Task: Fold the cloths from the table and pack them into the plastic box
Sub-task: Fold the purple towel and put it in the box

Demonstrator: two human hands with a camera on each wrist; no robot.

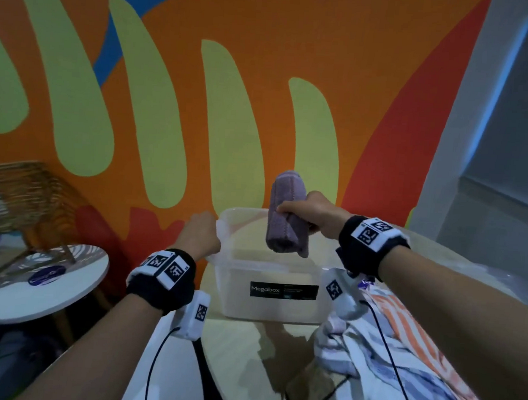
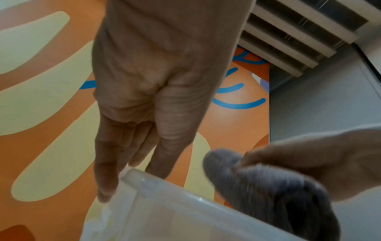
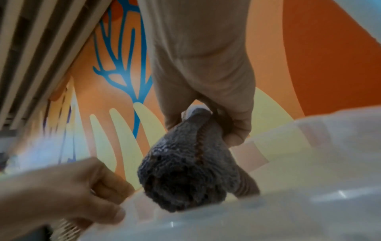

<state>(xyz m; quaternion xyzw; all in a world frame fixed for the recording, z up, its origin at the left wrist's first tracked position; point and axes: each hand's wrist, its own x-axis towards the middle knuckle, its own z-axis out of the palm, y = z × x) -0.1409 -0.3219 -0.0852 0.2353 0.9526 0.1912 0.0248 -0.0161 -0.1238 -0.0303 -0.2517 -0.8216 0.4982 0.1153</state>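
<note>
Purple-grey terry is what we hold: a folded cloth, rolled into a thick bundle, gripped in our right hand with thumb and fingers curled tight around its middle. It hangs upright above the open plastic box, its lower end over the inside and not touching the bottom. The box is translucent, with a black "Megabox" label on its near wall, and it stands on the pale desk. Our left hand steadies the box at its left rim; its fingers lie straight and together against the rim's corner. A heap of striped cloths lies on the desk just right of the box.
</note>
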